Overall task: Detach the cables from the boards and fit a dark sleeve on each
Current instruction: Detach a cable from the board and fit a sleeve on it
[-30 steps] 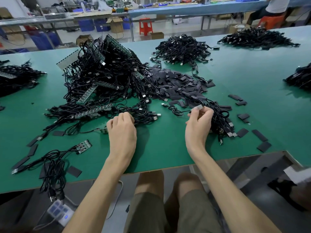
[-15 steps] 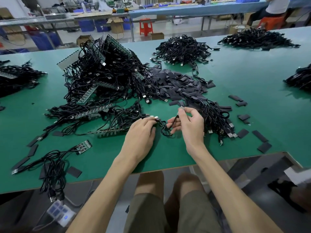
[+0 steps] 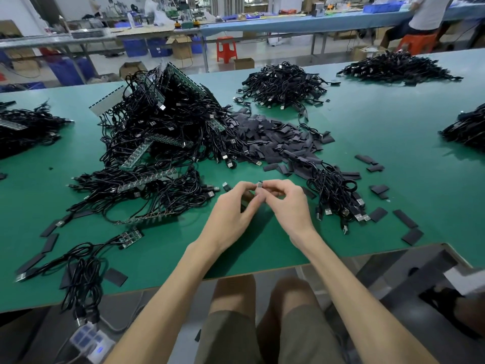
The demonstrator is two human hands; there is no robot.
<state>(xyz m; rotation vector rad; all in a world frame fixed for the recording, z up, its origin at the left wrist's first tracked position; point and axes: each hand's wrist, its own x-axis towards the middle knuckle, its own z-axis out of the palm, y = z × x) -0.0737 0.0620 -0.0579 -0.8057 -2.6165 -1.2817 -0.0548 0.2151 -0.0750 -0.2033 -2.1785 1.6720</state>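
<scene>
Cable end pinched by left hand and right hand; small bunch apparently done, big tangle on boards and heap of sleeves left

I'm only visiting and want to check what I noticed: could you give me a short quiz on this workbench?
1. True or false: the left hand and the right hand pinch one small grey part between them.
2. The heap of flat dark sleeves lies on the green table, on which side of the tangled pile of black cables and green boards? A) left B) right C) nearer the person
3. Fill in: the loose small green board lies to the ___ of the hands.
Key: 1 true; 2 B; 3 left.
</scene>
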